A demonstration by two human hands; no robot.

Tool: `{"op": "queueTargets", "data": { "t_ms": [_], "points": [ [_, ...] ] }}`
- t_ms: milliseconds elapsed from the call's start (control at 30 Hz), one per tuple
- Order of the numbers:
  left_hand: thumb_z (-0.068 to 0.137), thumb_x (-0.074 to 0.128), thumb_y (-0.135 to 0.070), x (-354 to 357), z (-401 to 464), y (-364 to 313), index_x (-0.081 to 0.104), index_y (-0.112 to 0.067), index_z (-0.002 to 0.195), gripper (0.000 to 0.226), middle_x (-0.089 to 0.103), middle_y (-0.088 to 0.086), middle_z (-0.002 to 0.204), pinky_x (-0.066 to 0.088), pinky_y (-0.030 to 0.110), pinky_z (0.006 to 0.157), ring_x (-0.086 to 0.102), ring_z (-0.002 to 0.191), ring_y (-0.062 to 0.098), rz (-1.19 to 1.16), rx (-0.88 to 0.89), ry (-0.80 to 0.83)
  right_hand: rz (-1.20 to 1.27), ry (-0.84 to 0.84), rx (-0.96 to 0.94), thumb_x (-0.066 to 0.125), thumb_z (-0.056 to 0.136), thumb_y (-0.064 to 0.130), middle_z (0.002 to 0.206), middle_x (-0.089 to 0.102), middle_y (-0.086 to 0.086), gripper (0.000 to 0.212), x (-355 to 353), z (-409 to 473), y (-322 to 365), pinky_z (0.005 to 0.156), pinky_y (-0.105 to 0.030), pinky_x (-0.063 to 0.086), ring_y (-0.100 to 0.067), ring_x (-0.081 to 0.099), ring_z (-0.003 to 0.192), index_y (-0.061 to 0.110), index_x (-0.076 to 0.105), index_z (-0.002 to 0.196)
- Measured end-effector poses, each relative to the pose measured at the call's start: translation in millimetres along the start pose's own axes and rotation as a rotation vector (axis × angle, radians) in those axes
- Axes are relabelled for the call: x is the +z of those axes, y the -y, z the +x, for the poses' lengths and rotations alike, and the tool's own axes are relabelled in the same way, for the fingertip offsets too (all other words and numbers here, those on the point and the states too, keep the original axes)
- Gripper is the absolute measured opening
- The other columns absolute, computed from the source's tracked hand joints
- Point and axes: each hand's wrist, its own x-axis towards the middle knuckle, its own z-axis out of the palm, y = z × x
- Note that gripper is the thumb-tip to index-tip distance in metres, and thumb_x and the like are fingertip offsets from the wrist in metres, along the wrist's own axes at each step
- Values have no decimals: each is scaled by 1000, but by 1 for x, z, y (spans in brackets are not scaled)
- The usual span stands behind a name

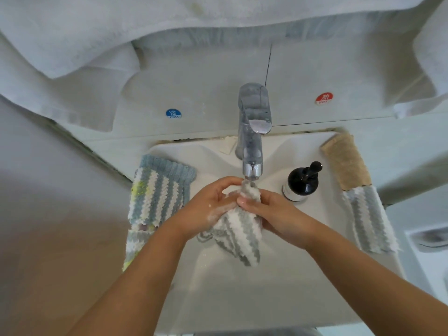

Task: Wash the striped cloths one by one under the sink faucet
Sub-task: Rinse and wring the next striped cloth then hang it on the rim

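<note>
A grey-and-white striped cloth (pixel 238 229) is bunched between both hands over the white sink basin (pixel 218 287), its top just under the chrome faucet (pixel 252 132) spout. My left hand (pixel 211 209) grips its left side, with soap foam on the fingers. My right hand (pixel 271 212) grips its right side. The cloth's lower end hangs into the basin. A blue-and-white striped cloth (pixel 157 192) lies on the sink's left rim, on top of others. Another grey-striped cloth (pixel 368 221) lies on the right rim.
A black pump bottle (pixel 301 181) stands on the rim right of the faucet. A beige cloth (pixel 345 161) lies behind the right striped cloth. White towels (pixel 121 40) hang above the sink. Cold and hot stickers mark the wall.
</note>
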Motion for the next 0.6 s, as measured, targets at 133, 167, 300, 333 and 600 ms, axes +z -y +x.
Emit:
{"op": "queueTargets", "data": {
  "t_ms": [133, 167, 300, 333, 600],
  "points": [
    [95, 56, -38, -2, -1, 0, 56, -25, 121, 30, 58, -13, 57, 45, 19, 56, 55, 52, 3, 147, -43, -144, -86, -247, -99, 59, 93, 34, 91, 76, 3, 21, -1, 3, -3, 72, -20, 55, -14, 72, 87, 16, 68, 99],
    [92, 56, -46, -3, -2, 1, 60, -22, 115, 33, 64, -12, 67, 50, 21, 62, 62, 61, 6, 145, -82, -158, -82, -302, -139, 56, 96, 33, 85, 75, 5, 20, -1, 5, -2, 66, -17, 52, -10, 71, 81, 16, 67, 94],
    [80, 63, -67, -10, -12, 10, 57, 6, 82, 73, 54, 3, 68, 37, 26, 61, 51, 62, 14, 113, -179, -83, -48, -440, -195, 48, 100, 33, 71, 68, 11, 25, -3, 7, 6, 59, -16, 49, -4, 66, 67, 17, 61, 88],
    [79, 67, -64, -13, -15, 14, 58, 9, 84, 73, 56, 6, 70, 38, 25, 60, 52, 64, 15, 64, -197, -88, -65, -461, -190, 46, 100, 35, 71, 65, 8, 28, -4, 7, 6, 62, -18, 49, -5, 63, 67, 15, 59, 87],
    [86, 59, -58, -2, -10, 26, 78, -21, 92, 42, 74, 14, 104, 50, 43, 93, 69, 100, 29, -304, -166, -400, -172, -654, -187, 45, 101, 34, 52, 42, 11, 40, 0, 4, -6, 51, -16, 37, -3, 41, 47, 17, 39, 66]
  ]
}}
